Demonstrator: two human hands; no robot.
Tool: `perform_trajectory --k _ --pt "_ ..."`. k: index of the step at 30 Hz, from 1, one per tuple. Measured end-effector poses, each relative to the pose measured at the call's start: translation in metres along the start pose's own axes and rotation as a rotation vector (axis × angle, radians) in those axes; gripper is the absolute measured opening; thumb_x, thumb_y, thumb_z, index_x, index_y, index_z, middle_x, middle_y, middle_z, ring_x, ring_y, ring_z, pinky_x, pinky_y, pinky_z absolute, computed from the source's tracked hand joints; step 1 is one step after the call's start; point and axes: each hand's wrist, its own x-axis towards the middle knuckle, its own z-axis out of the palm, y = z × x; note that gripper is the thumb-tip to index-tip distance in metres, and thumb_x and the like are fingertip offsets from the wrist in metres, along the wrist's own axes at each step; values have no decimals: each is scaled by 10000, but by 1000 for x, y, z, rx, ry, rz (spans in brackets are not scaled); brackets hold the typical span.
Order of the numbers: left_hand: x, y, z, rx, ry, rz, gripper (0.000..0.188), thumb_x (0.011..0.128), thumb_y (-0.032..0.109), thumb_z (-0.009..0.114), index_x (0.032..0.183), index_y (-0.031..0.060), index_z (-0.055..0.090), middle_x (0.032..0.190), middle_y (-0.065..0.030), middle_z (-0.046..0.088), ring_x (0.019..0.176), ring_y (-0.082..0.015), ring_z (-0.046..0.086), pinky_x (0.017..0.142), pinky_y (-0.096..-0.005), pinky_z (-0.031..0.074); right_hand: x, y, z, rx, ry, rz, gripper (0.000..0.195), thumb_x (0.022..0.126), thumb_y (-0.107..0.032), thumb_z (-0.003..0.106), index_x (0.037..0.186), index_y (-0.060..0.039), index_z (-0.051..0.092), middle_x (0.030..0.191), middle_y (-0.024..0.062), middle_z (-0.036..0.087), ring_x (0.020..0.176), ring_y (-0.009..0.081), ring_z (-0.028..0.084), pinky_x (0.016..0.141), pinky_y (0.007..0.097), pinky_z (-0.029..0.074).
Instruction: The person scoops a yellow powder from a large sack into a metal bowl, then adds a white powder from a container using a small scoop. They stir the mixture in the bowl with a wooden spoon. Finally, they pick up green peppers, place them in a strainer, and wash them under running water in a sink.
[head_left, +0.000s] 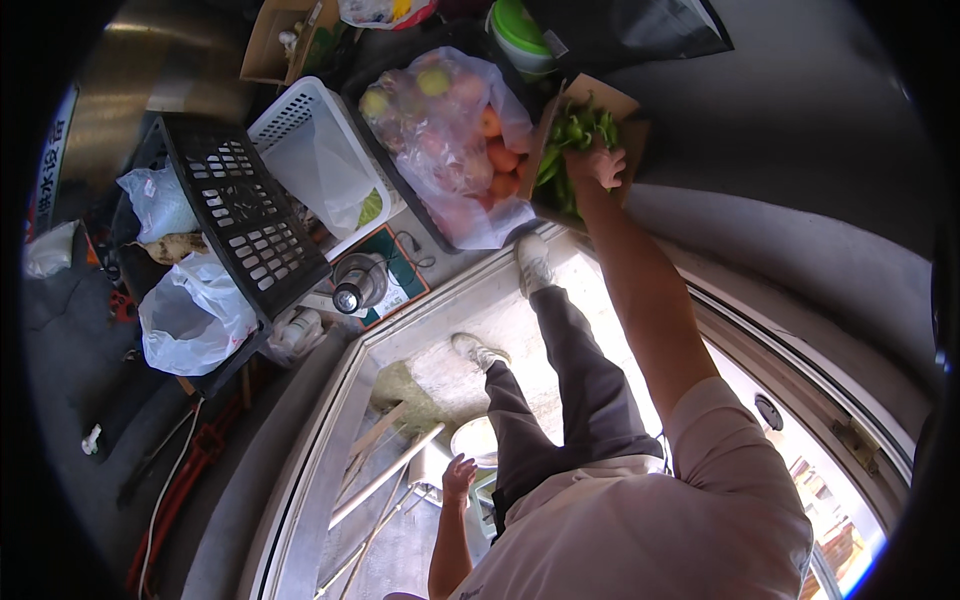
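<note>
My right hand (598, 166) reaches down into a cardboard box (636, 146) of green peppers (577, 127). Its fingers are bent and touch the peppers, but whether they grip one is hidden. My left hand (459, 476) hangs low by my left side, fingers loosely apart, holding nothing. Left of the box, a black crate (424, 214) carries a clear plastic bag (450, 142) with tomatoes (502, 157) and yellow-green round fruit (433, 81) in it.
A white basket (379, 176), a tilted black crate (247, 202) and a white plastic bag (196, 319) lie to the left. Nearby stands a metal flashlight (349, 296). My shoes (534, 262) are at the door frame (442, 289). A green-lidded tub (517, 34) stands behind.
</note>
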Motion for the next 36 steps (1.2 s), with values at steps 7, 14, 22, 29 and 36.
perform_trajectory --k 7,14,22,29,36 --pt "9 4 -13 75 -20 56 546 826 24 678 1329 35 466 1155 -144 622 1003 -204 613 846 -312 499 -5 21 -32 258 240 -299 508 606 -296 780 1095 -259 645 1232 135 419 1172 377 403 914 551 374" --pt "23 12 -21 94 -66 117 551 834 32 666 1343 21 453 1172 -147 619 988 -194 612 821 -293 492 -2 8 -99 660 270 -551 478 600 -130 778 1059 -110 646 1185 155 485 1115 362 487 941 414 439" --pt "26 120 28 125 -181 508 533 844 63 668 1339 21 474 1118 -89 645 1014 -149 603 895 -277 483 -85 0 -197 1509 -847 -7 447 712 35 689 1136 -16 556 1027 119 612 1004 277 596 861 409 512" --pt "-70 283 155 -417 -905 334 657 971 510 410 1458 86 294 1465 -170 364 1338 -318 365 1091 -507 307 -223 65 -191 1439 -1569 64 391 783 -87 665 1156 -76 549 1107 111 606 1040 286 586 955 450 452" --pt "-143 270 169 -394 -885 280 502 978 403 452 1375 97 419 1288 -105 544 1077 -247 605 875 -414 538 -301 94 -187 1548 -1816 207 433 777 -112 676 1187 -81 542 1311 134 524 1248 304 472 1074 480 353"
